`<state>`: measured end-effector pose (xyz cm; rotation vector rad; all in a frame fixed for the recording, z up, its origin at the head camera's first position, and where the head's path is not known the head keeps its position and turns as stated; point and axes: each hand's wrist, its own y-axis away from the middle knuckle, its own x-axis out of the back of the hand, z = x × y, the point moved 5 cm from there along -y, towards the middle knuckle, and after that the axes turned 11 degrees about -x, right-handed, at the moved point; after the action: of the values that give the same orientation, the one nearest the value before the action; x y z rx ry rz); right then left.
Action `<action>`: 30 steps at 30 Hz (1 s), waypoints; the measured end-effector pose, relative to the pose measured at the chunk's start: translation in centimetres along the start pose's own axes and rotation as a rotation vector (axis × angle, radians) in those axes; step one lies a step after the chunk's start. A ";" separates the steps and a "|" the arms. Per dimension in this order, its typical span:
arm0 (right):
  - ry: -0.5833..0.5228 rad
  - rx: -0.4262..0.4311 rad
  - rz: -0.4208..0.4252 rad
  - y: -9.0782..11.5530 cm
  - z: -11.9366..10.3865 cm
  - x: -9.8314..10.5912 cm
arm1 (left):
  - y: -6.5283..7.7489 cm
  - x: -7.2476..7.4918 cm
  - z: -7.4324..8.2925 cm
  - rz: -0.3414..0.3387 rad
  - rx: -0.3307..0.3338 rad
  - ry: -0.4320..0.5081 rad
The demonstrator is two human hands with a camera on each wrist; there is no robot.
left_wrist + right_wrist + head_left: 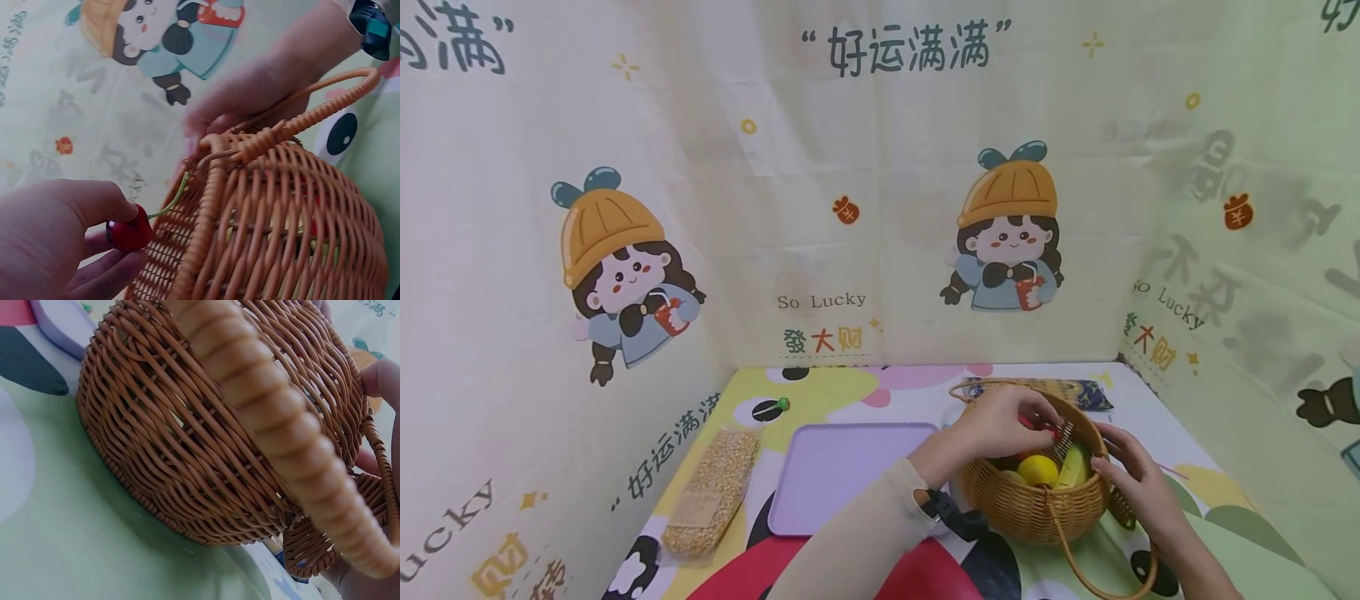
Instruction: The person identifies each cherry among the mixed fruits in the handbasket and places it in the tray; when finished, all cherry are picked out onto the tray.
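Note:
My left hand [1007,421] is over the mouth of a brown wicker basket [1033,504]. Between its thumb and fingers it pinches a dark red cherry [130,232] with a thin green stem, close to the basket's rim. My right hand [1142,479] holds the basket's right rim, its thumb on the edge; in the left wrist view this hand [250,97] shows behind the handle. The basket tilts. Inside it lie a yellow lemon [1037,471] and a long yellow-green piece [1075,465], with something red partly hidden by my left hand.
Left of the basket lies a flat lilac tray [850,479]. A clear bag of yellow kernels [713,492] is at the far left, and a small green item [782,404] lies behind. A dark blue printed packet [1090,394] lies behind the basket. The looped handle [1078,575] hangs in front.

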<state>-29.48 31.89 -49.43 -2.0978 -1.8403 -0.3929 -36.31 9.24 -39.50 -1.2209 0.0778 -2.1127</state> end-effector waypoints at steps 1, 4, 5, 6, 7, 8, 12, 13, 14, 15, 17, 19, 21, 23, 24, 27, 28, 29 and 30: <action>-0.004 0.003 -0.001 0.0 0.1 0.0 | 0.1 0.2 -0.1 0.015 0.005 0.025; -0.003 0.010 0.005 0.1 0.3 0.1 | 0.6 0.8 -0.3 0.060 0.006 0.109; -0.003 0.008 0.006 0.1 0.4 0.1 | 0.7 1.0 -0.4 0.075 0.004 0.131; -0.003 0.004 0.007 0.1 0.5 0.2 | 0.8 1.3 -0.5 0.087 0.001 0.143; -0.002 0.000 0.009 0.1 0.6 0.2 | 0.9 1.7 -0.6 0.100 0.001 0.150; -0.001 0.001 0.010 0.1 0.6 0.2 | 1.0 2.0 -0.6 0.115 0.003 0.157; -0.007 0.006 0.009 0.1 0.7 0.4 | 1.4 3.7 -0.9 0.181 0.014 0.205; -0.009 0.007 0.010 0.1 0.7 0.4 | 1.6 4.1 -0.9 0.200 0.016 0.217; -0.009 0.006 0.010 0.1 0.8 0.5 | 1.7 4.6 -1.0 0.218 0.018 0.229; -0.011 0.004 0.010 0.1 0.8 0.5 | 1.8 5.0 -1.1 0.237 0.018 0.242; -0.012 0.001 0.009 0.1 0.8 0.5 | 2.1 6.0 -1.4 0.276 0.009 0.246; -0.015 -0.001 0.006 0.1 0.8 0.5 | 2.5 7.0 -1.7 0.314 0.012 0.243; -0.019 0.003 0.003 0.1 0.7 0.5 | 3.0 7.8 -2.2 0.345 0.017 0.240; -0.023 0.005 0.003 0.0 0.7 0.4 | 3.6 8.5 -2.9 0.373 0.028 0.238; -0.024 0.005 0.003 0.0 0.6 0.4 | 3.9 8.9 -3.3 0.387 0.035 0.240; -0.028 -0.001 0.005 -0.1 0.6 0.4 | 4.9 9.7 -4.7 0.429 0.056 0.237; -0.030 -0.003 0.005 -0.2 0.6 0.4 | 5.2 9.9 -5.1 0.443 0.060 0.233; -0.032 -0.002 0.005 -0.2 0.6 0.4 | 5.5 10.1 -5.6 0.455 0.067 0.226; -0.034 -0.001 0.005 -0.2 0.6 0.4 | 5.9 10.2 -6.1 0.463 0.079 0.214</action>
<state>-29.66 32.51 -49.85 -2.1212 -1.8539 -0.3595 -41.27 -2.86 -37.47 -0.8297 0.3367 -1.8079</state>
